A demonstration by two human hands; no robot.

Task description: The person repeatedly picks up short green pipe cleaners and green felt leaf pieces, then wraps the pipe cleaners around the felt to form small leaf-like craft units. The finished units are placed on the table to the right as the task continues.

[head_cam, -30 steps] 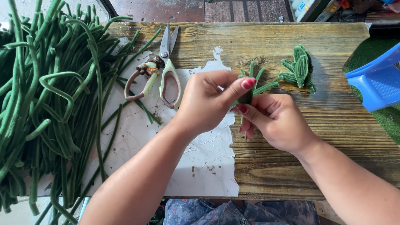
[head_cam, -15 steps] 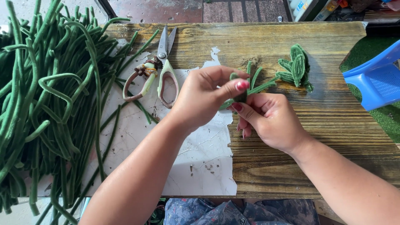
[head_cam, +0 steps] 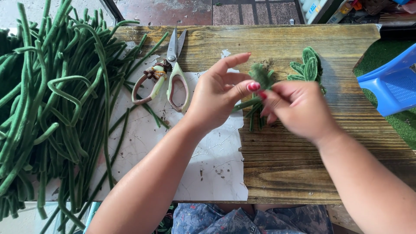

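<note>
Together, both hands [head_cam: 260, 102] raised over board [head_cam: 303, 173], fingertips pinching green stems [head_cam: 255, 106]

Bright daylight falls across the wooden table [head_cam: 303, 173], casting soft shadows; the right hand [head_cam: 299, 110] is motion-blurred, everything else sharp.

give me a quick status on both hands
left hand and right hand pinching small bundle of fuzzy green stems. grey-handled scissors lie clear, left.

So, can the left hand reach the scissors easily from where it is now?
Probably yes. The scissors lie uncovered on the board just beside the left hand, with nothing between them, but that hand is pinching a small green fuzzy-stem bundle and would need to let go first.
</note>
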